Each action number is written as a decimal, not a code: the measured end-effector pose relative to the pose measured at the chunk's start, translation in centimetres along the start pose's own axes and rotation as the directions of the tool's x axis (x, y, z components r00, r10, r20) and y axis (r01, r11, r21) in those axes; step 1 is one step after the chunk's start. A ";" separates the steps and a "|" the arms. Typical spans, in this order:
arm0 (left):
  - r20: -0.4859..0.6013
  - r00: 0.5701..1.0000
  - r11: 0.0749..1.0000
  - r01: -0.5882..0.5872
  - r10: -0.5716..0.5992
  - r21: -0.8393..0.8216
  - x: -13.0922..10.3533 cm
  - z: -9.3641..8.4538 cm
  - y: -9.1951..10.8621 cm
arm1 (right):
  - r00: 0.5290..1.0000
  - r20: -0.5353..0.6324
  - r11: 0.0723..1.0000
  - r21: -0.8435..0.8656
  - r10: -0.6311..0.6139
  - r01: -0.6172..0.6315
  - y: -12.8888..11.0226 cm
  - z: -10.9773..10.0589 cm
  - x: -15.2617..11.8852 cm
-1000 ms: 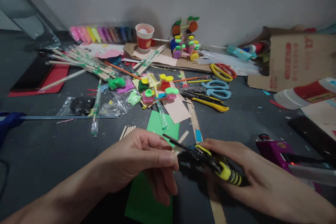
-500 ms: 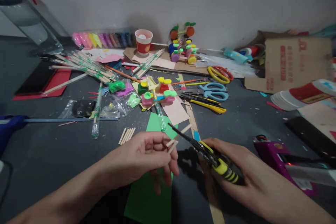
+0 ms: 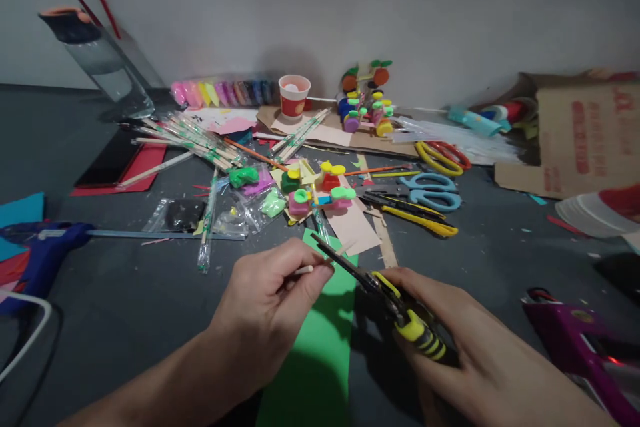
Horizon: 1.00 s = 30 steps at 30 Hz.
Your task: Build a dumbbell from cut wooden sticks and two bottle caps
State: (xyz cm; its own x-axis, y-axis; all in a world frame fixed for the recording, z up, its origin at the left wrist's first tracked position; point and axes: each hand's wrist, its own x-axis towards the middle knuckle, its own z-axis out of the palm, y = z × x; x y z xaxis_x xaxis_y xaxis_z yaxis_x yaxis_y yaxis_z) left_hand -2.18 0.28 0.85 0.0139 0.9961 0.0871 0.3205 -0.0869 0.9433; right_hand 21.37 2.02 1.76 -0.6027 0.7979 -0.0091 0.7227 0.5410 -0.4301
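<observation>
In the head view, the left hand (image 3: 277, 313), at the centre of the lower half, pinches a thin pale stick (image 3: 303, 269) between thumb and forefinger. A blurred wooden tip (image 3: 345, 248) shows past the fingertips; I cannot tell whether it is the same stick. The right hand (image 3: 450, 340), lower right, is wrapped around black and yellow pliers (image 3: 357, 273), whose dark tips point up and left, close by the left fingertips. The 2 hands are apart, with the pliers reaching across the gap.

Green paper (image 3: 320, 373) lies below them at the bottom centre. Just above the middle of the frame sits a colourful clay model (image 3: 331, 177), with 2 pairs of scissors (image 3: 434, 199) and 2 knives (image 3: 423, 219) to its right. Wrapped sticks (image 3: 193, 137) fan out at upper left, near a phone (image 3: 107, 160). A cup (image 3: 294, 105) stands at upper centre, a bottle (image 3: 103, 70) leans at upper left, a blue glue gun (image 3: 55, 250) lies at the left edge, and a carton (image 3: 590, 140) fills the upper right.
</observation>
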 end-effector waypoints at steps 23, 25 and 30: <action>0.138 0.989 0.991 -0.064 0.047 0.120 0.1 -0.3 -0.7 | 0.999 -0.038 0.990 0.139 0.004 0.001 -0.3 1.6 0.7; 0.185 0.983 0.999 -0.010 0.003 0.038 0.3 -0.4 -0.8 | 1.000 -0.025 0.989 0.150 0.007 -0.003 -0.1 1.6 0.6; 0.312 0.943 0.946 0.201 -0.117 -0.255 0.4 -0.4 -1.3 | 0.997 -0.063 0.992 0.119 -0.038 0.045 0.1 1.8 0.3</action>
State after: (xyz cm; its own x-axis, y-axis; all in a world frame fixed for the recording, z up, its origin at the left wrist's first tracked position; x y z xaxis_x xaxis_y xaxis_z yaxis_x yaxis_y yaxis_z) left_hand -3.01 0.77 -0.22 0.2710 0.9541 -0.1279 0.0643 0.1146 0.9913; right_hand 20.66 1.80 0.08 -0.6068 0.7922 0.0644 0.6497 0.5410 -0.5341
